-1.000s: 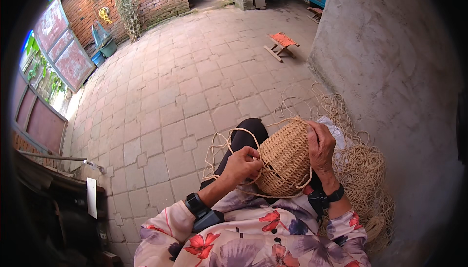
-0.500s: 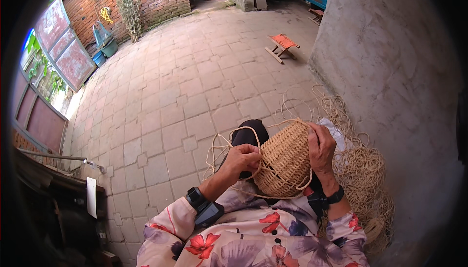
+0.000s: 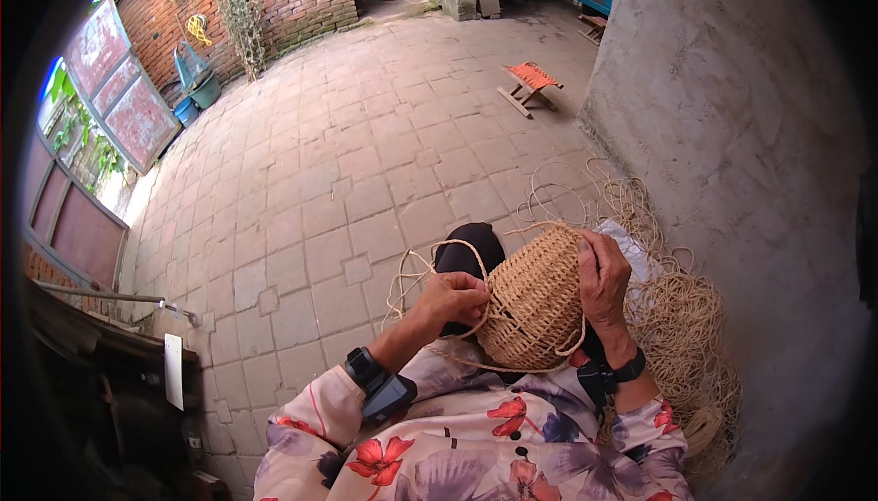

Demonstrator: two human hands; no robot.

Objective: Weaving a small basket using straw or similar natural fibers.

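Observation:
On my lap rests a woven tan basket (image 3: 532, 304) of twisted straw cord, tilted on its side. My left hand (image 3: 455, 300) pinches a strand of straw cord (image 3: 482, 268) at the basket's left edge, and a loop of that cord arcs over my dark-clad knee (image 3: 471, 250). Against the basket's right side, my right hand (image 3: 604, 277) grips its wall, thumb near the upper edge and fingers partly hidden behind. Another length of cord runs along the basket's lower edge.
A tangled heap of cord (image 3: 681, 318) lies on the floor to my right, beside a concrete wall (image 3: 732, 135). A folding stool with an orange seat (image 3: 532, 76) stands ahead. Dark furniture with a metal bar (image 3: 101, 293) is at the left.
Almost nothing differs. My left hand and forearm have shifted very slightly, still pinching the cord; the right hand keeps its place on the basket.

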